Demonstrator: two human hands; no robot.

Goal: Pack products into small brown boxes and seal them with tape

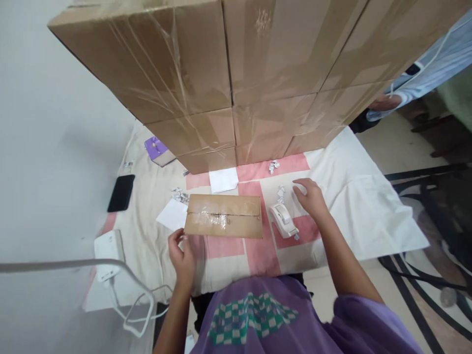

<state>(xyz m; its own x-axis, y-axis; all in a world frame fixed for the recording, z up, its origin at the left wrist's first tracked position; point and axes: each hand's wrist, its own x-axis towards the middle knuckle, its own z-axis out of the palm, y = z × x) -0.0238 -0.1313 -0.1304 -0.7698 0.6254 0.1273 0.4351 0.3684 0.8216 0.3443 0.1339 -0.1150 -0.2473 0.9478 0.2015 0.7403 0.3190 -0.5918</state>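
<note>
A small flat cardboard box (223,215), taped along its top seam, lies on the white and pink cloth (354,196) in front of me. My left hand (182,258) rests at the box's near left corner, fingers curled, touching its edge. My right hand (309,197) reaches palm down to the right of a white tape dispenser (282,220), fingers over a small white thing I cannot make out. White paper sheets (223,179) (171,214) lie beside the box.
A tall stack of taped cartons (228,73) rises behind the cloth. A purple box (158,150), a black phone (121,192), a white charger with cable (109,251) and crumpled paper scraps (273,166) lie around. Another person's hand (385,102) shows at the right.
</note>
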